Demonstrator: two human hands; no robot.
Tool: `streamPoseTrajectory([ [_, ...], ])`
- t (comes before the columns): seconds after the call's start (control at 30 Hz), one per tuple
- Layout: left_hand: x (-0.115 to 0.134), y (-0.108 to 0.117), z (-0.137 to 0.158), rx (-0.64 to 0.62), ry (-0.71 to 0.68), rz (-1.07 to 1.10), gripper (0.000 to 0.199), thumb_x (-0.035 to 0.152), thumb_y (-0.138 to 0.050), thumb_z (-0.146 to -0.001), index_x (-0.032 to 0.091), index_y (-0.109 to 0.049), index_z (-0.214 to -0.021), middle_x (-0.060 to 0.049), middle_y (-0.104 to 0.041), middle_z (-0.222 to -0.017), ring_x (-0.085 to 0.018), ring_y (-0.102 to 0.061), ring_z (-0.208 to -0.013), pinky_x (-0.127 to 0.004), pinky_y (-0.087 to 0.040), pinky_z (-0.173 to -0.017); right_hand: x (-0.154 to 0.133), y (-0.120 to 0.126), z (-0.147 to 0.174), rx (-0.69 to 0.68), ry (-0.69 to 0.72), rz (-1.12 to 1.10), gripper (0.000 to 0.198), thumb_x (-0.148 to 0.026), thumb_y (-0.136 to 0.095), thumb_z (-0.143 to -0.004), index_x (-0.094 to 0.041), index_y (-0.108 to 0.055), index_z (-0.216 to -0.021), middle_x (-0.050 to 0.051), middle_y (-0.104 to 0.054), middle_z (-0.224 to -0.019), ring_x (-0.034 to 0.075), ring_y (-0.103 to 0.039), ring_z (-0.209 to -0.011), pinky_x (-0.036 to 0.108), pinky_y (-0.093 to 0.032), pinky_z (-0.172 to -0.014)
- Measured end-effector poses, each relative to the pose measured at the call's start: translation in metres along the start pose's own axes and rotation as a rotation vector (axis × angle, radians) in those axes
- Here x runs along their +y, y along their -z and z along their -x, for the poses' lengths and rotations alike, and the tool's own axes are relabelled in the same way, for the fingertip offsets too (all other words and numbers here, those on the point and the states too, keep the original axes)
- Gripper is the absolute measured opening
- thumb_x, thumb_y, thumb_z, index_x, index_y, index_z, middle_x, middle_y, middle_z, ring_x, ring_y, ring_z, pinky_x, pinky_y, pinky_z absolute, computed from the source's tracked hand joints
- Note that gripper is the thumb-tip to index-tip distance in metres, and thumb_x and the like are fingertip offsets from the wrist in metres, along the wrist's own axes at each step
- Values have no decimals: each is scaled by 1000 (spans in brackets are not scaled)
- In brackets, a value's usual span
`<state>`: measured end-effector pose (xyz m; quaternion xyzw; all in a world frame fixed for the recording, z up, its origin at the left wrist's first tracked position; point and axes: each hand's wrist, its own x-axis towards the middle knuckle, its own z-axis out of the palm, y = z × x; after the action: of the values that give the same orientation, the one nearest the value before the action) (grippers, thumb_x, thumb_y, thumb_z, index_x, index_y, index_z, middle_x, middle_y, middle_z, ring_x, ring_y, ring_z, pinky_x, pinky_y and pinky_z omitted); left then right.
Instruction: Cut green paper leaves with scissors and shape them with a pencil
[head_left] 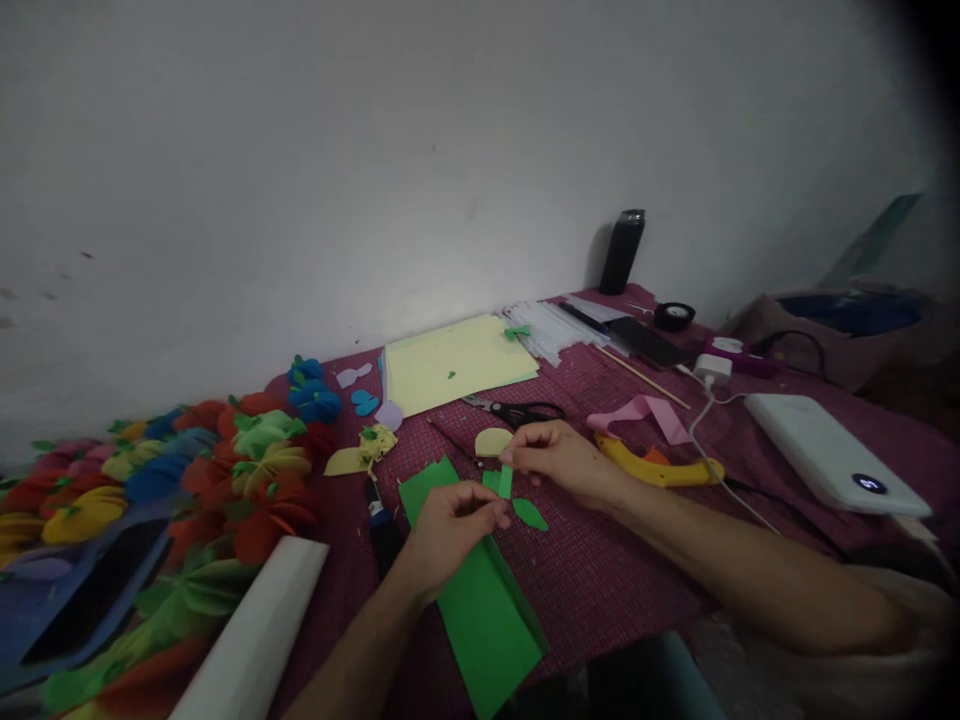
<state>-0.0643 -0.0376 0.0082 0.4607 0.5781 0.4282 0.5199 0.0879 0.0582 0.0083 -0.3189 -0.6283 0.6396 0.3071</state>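
My right hand [555,462] pinches the upper end of a small light-green paper strip [506,483]. My left hand [456,530] is just below and left of the strip, thumb and fingertips brought together; what they hold, if anything, is too small to make out. Under my left hand lies a long folded sheet of green paper [487,620]. A green paper leaf [530,515] rests on the cloth right of my left fingertips. Beyond my right fingers is a pale yellow rounded paper piece [493,442]. Black-handled scissors [525,412] lie behind my hands.
Colourful paper flowers [255,450] crowd the left side, beside a white roll [255,640]. Pale yellow sheets [450,365] lie at the back. To the right are a yellow tool [660,467], pink strip [645,415], white power bank [832,450] with cables and black bottle [622,252].
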Motion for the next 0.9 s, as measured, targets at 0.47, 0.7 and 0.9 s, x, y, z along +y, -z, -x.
streamPoseTrajectory([
  [0.47, -7, -7, -4, 66, -65, 23, 23, 38, -67, -72, 16, -66, -64, -1, -63, -61, -12, -47, -56, -23, -33, -55, 2, -4, 2, -38, 0, 49, 22, -33, -67, -69, -15, -59, -59, -6, -46, -49, 6, -38, -42, 19, -30, -40],
  [0.7, -8, -4, -3, 34, -43, 24, 23, 37, -67, -73, 15, -67, -64, -2, -64, -61, -12, -46, -55, -23, -32, -54, 2, -1, -1, -29, 18, 109, 23, -34, -65, -70, -15, -60, -59, -6, -45, -48, 5, -36, -41, 19, -28, -40],
  [0.9, -6, -10, -6, 119, -141, 177, 21, 27, -74, -65, 16, -66, -80, 1, -63, -72, -12, -51, -66, -23, -38, -64, 6, -5, 1, -46, 61, 168, 20, -32, -65, -70, -14, -63, -60, -5, -50, -49, 6, -38, -45, 19, -29, -43],
])
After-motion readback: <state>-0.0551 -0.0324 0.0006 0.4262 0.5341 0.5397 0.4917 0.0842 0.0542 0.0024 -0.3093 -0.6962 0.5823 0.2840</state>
